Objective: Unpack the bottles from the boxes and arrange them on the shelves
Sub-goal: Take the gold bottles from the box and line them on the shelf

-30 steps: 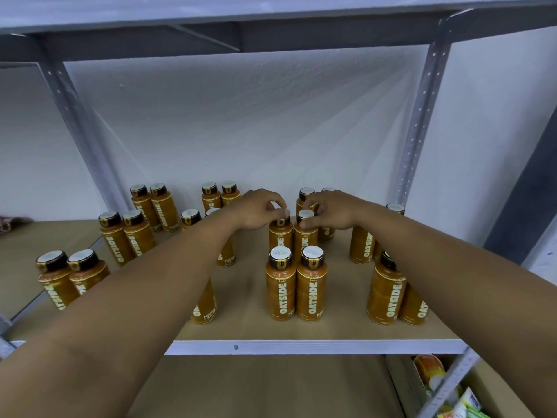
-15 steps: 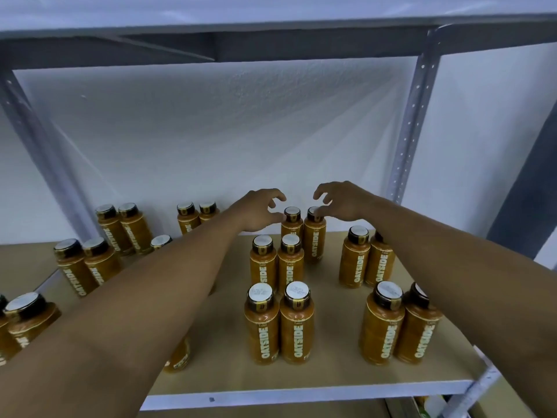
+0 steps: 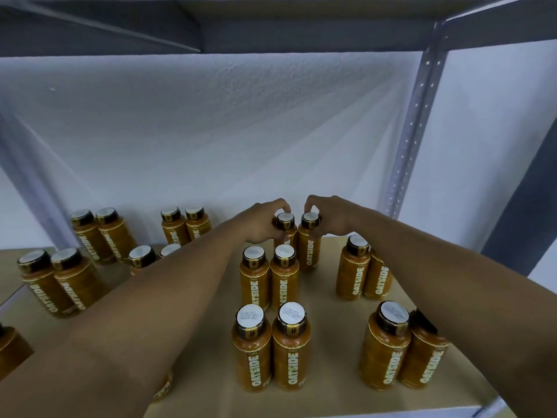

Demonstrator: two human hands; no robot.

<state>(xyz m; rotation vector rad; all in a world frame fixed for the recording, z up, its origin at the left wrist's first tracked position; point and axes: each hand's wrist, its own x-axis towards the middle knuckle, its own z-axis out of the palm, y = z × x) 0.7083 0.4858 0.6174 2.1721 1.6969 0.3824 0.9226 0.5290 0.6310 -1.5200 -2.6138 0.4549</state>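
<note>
Orange bottles stand caps-up, gripped by left hand and right hand.

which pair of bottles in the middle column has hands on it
The rearmost pair, nearest the wall: the left hand grips the left bottle by its cap, the right hand the right bottle.

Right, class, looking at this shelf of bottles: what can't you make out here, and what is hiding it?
All head view.
1. Front-left bottle: left forearm covers all but its base.
2. Left-edge bottle: cut off by the frame.
3. Cap print: too small to read.
4. Grip of left hand on back-left bottle and right hand on back-right bottle: far-side contact hidden by the caps.
</note>
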